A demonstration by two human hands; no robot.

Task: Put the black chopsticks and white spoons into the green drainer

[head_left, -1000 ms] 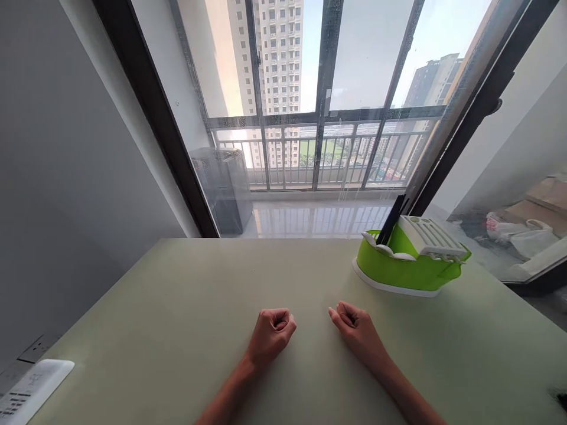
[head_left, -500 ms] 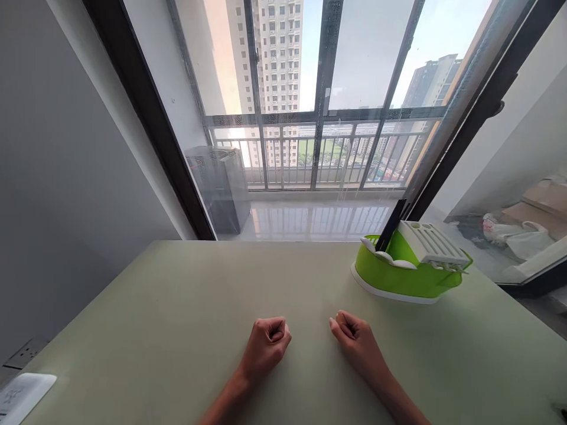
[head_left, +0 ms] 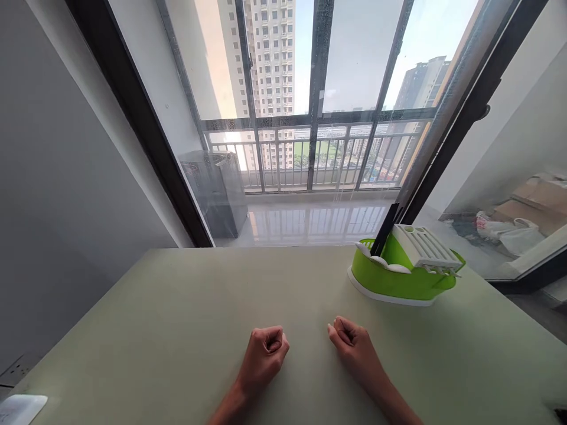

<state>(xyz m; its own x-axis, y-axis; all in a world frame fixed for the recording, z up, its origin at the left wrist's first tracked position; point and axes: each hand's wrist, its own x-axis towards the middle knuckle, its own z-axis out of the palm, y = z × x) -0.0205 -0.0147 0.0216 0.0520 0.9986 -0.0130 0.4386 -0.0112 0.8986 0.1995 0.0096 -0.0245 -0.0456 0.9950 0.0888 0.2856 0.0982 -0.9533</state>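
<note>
My left hand (head_left: 264,353) rests on the pale green table (head_left: 155,330) as a loose fist, fingers curled in with nothing in them. My right hand (head_left: 352,345) lies a short way to its right, also curled into a fist and holding nothing. A bright green plastic rack (head_left: 398,280) with a white slotted holder (head_left: 423,245) and a dark flat item standing in it sits at the far right of the table, beyond my right hand and apart from it.
A white object (head_left: 20,407) pokes in at the table's near left corner. Behind the table is a large glass door (head_left: 310,118) with a balcony railing; a grey wall stands on the left. Bags and boxes (head_left: 509,227) lie on the floor at right.
The view has tilted slightly, so the hands and rack sit a little lower in frame and the white object at left slides further out of view. Both fists stay put on the table.
</note>
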